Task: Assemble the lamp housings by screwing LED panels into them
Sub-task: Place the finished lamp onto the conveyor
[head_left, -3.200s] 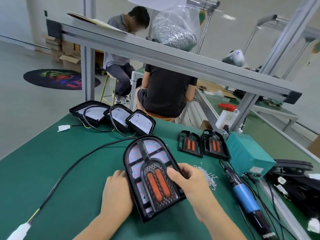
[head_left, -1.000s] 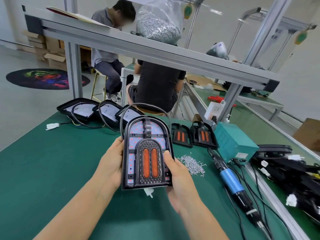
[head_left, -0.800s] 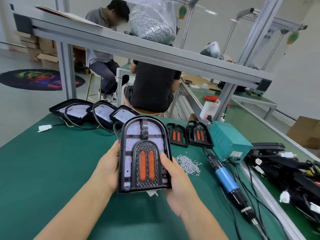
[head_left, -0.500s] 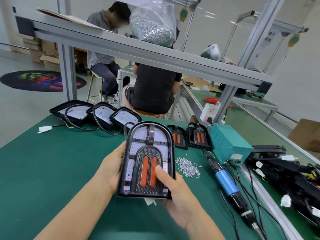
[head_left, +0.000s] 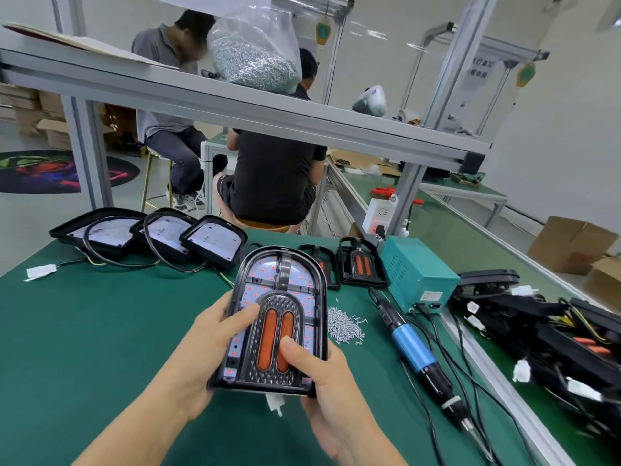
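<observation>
Grasping the lamp housing by both edges, left hand and right hand hold it above the surface, thumbs pressed on its face.

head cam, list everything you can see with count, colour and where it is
lamp housing: 1, black with white LED panel and orange strips, held above the table centre
open housings: 3, black with white panels, far left of table
small inserts: 2, black with orange strips, behind the held housing
loose screws: 1 pile, silver, right of the held housing
electric screwdriver: 1, blue and black, lying right of the screws
power box: 1, teal, far right of centre
wired parts: a heap, black, right edge
bag of screws: 1, clear, on the overhead shelf
table: 1, green
left hand: grips housing's left side
right hand: grips its lower right, thumb on the strips
</observation>
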Demonstrator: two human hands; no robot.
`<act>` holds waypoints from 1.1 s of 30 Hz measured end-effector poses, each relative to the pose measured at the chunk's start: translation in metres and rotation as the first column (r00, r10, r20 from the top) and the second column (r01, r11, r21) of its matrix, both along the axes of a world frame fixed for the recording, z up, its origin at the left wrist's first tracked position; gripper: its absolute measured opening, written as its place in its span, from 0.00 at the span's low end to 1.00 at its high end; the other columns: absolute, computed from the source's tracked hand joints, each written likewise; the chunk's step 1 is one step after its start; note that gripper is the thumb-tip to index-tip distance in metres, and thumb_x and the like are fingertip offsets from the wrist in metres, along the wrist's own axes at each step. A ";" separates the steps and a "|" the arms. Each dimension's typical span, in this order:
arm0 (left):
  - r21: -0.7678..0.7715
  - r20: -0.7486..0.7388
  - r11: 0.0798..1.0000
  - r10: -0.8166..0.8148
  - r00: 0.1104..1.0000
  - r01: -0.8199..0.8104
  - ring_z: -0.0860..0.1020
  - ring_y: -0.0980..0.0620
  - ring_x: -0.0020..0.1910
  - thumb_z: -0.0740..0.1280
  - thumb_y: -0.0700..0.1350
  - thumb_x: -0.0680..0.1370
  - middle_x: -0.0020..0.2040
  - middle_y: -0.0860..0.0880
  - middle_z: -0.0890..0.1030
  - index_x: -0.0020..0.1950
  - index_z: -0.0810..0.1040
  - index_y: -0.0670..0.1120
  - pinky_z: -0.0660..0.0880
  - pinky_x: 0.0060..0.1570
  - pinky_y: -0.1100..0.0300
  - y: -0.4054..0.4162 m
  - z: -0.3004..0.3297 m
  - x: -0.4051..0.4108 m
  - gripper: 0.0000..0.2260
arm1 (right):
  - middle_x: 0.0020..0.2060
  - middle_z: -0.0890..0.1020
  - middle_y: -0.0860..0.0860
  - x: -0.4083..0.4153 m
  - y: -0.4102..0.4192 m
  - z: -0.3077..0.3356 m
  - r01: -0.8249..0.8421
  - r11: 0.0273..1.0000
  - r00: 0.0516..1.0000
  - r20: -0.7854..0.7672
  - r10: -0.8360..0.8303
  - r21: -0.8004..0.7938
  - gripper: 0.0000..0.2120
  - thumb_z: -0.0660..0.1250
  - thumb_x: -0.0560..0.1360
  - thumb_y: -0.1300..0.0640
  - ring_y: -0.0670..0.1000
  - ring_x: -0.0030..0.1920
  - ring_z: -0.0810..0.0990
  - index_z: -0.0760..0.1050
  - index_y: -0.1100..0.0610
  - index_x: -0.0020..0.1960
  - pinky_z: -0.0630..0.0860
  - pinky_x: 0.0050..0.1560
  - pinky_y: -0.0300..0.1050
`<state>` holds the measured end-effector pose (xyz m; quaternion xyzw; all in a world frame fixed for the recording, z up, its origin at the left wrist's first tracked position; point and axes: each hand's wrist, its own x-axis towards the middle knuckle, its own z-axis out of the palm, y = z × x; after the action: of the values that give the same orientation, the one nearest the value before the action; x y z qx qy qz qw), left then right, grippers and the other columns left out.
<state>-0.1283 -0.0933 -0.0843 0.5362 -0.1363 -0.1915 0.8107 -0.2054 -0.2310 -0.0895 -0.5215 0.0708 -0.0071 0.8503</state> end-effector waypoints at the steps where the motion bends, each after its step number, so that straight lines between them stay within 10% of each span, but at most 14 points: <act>1: -0.013 0.002 1.000 0.019 1.000 -0.019 0.84 0.43 0.48 0.66 0.47 0.73 0.53 0.43 0.83 0.54 0.81 0.51 0.80 0.38 0.54 -0.002 0.001 -0.002 0.11 | 0.52 0.84 0.62 -0.001 -0.001 0.000 0.007 1.000 1.000 0.002 -0.007 -0.004 0.23 0.75 0.67 0.61 0.56 0.45 0.85 0.77 0.62 0.61 0.80 0.42 0.45; 8: -0.060 0.131 0.995 -0.069 0.989 0.077 0.83 0.43 0.48 0.66 0.46 0.73 0.55 0.42 0.83 0.58 0.80 0.51 0.80 0.39 0.56 -0.027 0.020 -0.006 0.14 | 0.63 0.80 0.55 -0.013 -0.027 0.006 0.071 0.995 0.995 0.070 -0.076 0.074 0.39 0.77 0.66 0.56 0.59 0.61 0.80 0.66 0.50 0.73 0.78 0.58 0.57; 17: 0.013 0.154 0.936 -0.348 0.925 0.351 0.83 0.43 0.48 0.68 0.49 0.70 0.54 0.42 0.83 0.56 0.81 0.51 0.80 0.38 0.55 -0.107 0.041 -0.014 0.15 | 0.59 0.81 0.62 -0.049 -0.095 0.031 0.267 0.964 0.945 0.200 -0.259 -0.015 0.25 0.75 0.70 0.56 0.64 0.58 0.81 0.76 0.60 0.65 0.78 0.57 0.62; 29: 0.085 0.043 0.723 -0.690 0.723 0.685 0.83 0.44 0.44 0.67 0.45 0.73 0.52 0.40 0.83 0.56 0.81 0.48 0.82 0.41 0.50 -0.249 0.055 -0.073 0.13 | 0.57 0.83 0.57 -0.131 -0.206 0.040 0.793 0.601 0.607 0.203 -0.768 -0.097 0.16 0.66 0.78 0.55 0.60 0.56 0.83 0.74 0.54 0.65 0.79 0.57 0.61; 33: 0.134 0.044 0.648 -0.760 0.649 0.750 0.83 0.44 0.46 0.65 0.43 0.78 0.52 0.41 0.83 0.58 0.79 0.47 0.81 0.46 0.49 -0.300 0.059 -0.095 0.09 | 0.68 0.75 0.56 -0.159 -0.244 0.037 0.880 0.454 0.467 0.080 -0.880 -0.141 0.27 0.68 0.78 0.50 0.60 0.66 0.76 0.64 0.52 0.74 0.72 0.65 0.66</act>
<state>-0.2230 -0.3933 -0.0257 0.4807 -0.3758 -0.4925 0.6206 -0.3642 -0.4749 -0.0528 -0.4774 0.3308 -0.4494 0.6787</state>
